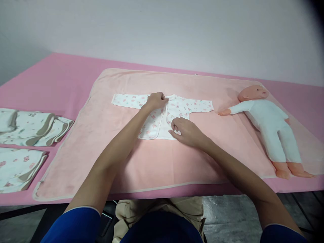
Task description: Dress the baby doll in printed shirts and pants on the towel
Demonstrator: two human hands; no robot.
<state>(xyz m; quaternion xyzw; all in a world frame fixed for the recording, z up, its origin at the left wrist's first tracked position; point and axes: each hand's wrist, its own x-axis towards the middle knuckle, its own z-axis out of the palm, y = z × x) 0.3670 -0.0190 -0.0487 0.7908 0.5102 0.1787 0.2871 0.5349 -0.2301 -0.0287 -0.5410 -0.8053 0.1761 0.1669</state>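
Observation:
A small white baby shirt (194,105) with a pink print lies spread out, sleeves wide, on a peach blanket (157,162). My left hand (156,100) rests closed at the shirt's collar, fingers pinching the fabric at the neckline. My right hand (186,131) is closed on the lower front of the shirt, fingertips pinching its hem edge. A baby doll (268,125) in white clothes lies face up on the blanket's right side.
Folded printed baby cloths lie at the left, one stack (30,126) above another (17,168), on the pink table cover (58,81). The table's front edge runs just before my body; a pale wall stands behind.

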